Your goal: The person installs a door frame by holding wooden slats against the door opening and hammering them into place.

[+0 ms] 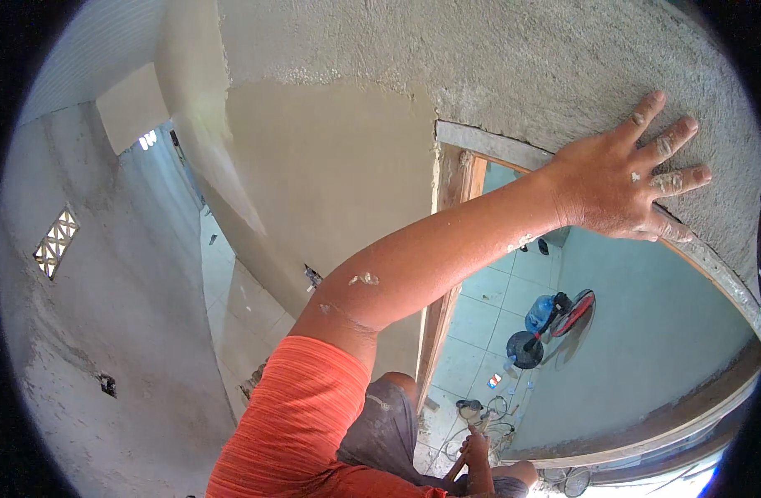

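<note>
My left hand (625, 178), at the end of an orange-sleeved arm, lies with fingers spread against the rough grey cement wall (513, 58) above a doorway. Dried plaster flecks its fingers and forearm. Below its wrist runs the wooden door frame (448, 249) with a grey upper edge. Low in the picture, beside my knees, my right hand (476, 449) is closed around a wooden stick (457, 466); the stick's lower end is hidden. A smoother, damp-looking plaster patch (331, 158) covers the wall left of the frame.
Through the doorway, a fan with a red rim (575, 314), a blue water jug (539, 314) and loose cables (501, 412) stand or lie on the tiled floor (472, 319). A grey wall at left holds a patterned vent block (57, 242) and an electrical box opening (107, 384).
</note>
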Demonstrator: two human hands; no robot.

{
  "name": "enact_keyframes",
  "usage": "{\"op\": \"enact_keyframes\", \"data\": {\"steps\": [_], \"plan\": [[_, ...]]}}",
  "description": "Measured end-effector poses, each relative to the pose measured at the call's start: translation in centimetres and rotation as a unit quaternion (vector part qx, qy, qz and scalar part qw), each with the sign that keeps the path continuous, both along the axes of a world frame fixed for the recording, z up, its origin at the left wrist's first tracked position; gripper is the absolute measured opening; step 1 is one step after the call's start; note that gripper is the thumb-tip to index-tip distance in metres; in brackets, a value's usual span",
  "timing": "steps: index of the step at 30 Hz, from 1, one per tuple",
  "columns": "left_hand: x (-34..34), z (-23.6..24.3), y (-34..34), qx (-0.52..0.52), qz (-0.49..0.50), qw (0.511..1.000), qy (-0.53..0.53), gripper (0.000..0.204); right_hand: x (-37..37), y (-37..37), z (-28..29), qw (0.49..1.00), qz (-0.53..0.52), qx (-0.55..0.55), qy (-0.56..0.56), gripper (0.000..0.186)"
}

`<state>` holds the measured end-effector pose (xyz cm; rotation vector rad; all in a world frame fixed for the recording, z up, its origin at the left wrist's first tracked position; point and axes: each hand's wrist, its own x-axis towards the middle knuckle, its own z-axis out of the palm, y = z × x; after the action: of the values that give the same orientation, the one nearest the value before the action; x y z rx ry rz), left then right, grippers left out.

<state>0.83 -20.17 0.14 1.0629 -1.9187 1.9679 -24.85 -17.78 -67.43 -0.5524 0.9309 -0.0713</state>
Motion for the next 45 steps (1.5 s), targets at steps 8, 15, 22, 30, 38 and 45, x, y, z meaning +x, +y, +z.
{"op": "enact_keyframes", "data": {"steps": [8, 15, 22, 30, 38, 45], "plan": [[-1.0, 0.4, 1.8, 0.045, -0.004, 0.999, 0.008, 0.061, -0.2, -1.0, -6.9, 0.978, 0.164, -0.041, -0.124, 0.047], [-4.3, 2.2, 5.2, 0.072, 0.052, 0.996, -0.009, 0.064, 1.9, 2.4, -12.2, 0.946, 0.156, -0.286, 0.005, 0.047], [-4.4, 2.5, 5.2, 0.076, 0.086, 0.993, -0.005, 0.062, 2.0, 3.9, -15.8, 0.705, 0.174, -0.687, -0.014, 0.044], [-3.9, 2.2, 4.1, 0.088, 0.077, 0.993, 0.026, 0.052, 3.2, 1.6, -18.0, 0.796, 0.179, -0.578, -0.010, 0.045], [-3.1, 1.7, 2.6, 0.097, 0.097, 0.990, 0.012, 0.057, 4.1, -1.2, -10.9, 0.952, 0.093, -0.280, 0.077, 0.050], [-3.9, 1.8, 2.9, 0.069, 0.108, 0.992, -0.004, 0.048, 2.2, 2.1, 1.0, 0.945, 0.001, -0.288, 0.153, 0.047]]}}
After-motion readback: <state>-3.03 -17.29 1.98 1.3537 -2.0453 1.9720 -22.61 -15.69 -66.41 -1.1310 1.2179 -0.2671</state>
